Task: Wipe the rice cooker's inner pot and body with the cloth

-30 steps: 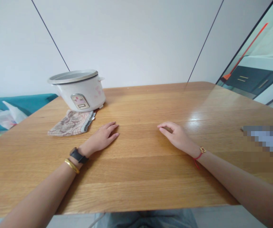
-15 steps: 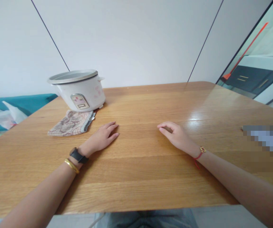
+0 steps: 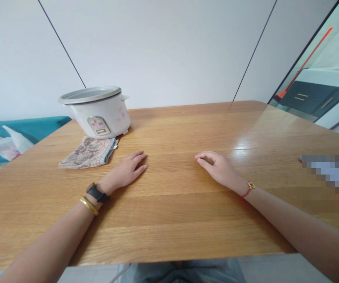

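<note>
My left hand [image 3: 128,169] rests on the wooden table [image 3: 169,220], palm down, fingers stretched out and thumb apart, holding nothing. Just beyond it lies a folded patterned cloth [image 3: 88,153] with a grey-blue edge and a small white tag. Behind the cloth stands a white rice cooker [image 3: 98,114] without a lid on top; its inside is mostly hidden. My right hand [image 3: 221,168] lies on the table to the right, its fingers loosely curved. A gap shows between thumb and forefinger, with nothing in it.
A pale panelled wall [image 3: 169,51] borders the table's far edge. At the right edge lies a blurred-out object [image 3: 331,173]. A white plastic bag [image 3: 8,143] sits on teal seating [image 3: 45,125] at left. A red broom [image 3: 308,59] leans beyond the doorway.
</note>
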Available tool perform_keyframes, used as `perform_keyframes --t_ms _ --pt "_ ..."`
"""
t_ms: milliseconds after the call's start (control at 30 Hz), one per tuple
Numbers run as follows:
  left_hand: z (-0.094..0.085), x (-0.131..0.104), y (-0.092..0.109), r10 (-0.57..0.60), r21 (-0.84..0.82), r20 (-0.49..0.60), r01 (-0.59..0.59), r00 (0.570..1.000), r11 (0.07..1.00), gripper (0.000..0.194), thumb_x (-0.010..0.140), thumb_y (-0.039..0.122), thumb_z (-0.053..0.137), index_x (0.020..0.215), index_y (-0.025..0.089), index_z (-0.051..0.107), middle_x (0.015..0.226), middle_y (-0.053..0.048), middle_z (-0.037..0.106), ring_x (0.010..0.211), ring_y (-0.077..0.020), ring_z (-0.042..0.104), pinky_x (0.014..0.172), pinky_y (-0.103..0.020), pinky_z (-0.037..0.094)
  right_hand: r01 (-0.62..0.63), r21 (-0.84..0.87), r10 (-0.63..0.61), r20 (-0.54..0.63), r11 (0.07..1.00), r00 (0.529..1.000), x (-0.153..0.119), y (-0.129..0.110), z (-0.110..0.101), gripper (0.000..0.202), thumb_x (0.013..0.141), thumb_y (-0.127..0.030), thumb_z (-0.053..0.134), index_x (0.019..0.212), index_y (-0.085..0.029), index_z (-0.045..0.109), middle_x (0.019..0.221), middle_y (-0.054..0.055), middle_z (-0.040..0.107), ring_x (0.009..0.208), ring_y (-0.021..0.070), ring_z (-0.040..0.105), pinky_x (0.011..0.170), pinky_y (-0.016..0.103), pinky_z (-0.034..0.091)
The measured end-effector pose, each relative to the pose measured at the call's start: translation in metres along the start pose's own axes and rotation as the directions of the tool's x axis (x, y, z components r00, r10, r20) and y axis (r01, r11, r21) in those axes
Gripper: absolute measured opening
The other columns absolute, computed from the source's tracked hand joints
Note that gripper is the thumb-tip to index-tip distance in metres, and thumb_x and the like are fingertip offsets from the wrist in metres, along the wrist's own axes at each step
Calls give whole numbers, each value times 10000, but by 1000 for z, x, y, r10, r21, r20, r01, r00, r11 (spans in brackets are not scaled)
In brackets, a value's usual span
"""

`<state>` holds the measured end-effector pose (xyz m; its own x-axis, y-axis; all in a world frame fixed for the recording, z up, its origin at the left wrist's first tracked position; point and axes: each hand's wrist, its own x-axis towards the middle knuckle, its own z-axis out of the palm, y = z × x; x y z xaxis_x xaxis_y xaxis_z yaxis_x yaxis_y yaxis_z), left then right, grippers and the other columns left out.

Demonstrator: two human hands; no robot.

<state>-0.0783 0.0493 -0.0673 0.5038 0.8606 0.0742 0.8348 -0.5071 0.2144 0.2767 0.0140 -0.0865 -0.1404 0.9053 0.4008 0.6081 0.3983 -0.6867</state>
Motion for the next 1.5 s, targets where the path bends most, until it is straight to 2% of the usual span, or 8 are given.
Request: perform_keyframes --t_ms 1500 --pt "4 1 -7 20 14 -7 -20 1000 1000 653 1003 557 351 1449 108 511 1555 -169 426 1426 -277 418 1210 -411 301 13 -16 -12 32 1000 999 0 0 -1 199 924 -320 546 945 -208 709 1024 66 751 981 217 688 911 394 516"
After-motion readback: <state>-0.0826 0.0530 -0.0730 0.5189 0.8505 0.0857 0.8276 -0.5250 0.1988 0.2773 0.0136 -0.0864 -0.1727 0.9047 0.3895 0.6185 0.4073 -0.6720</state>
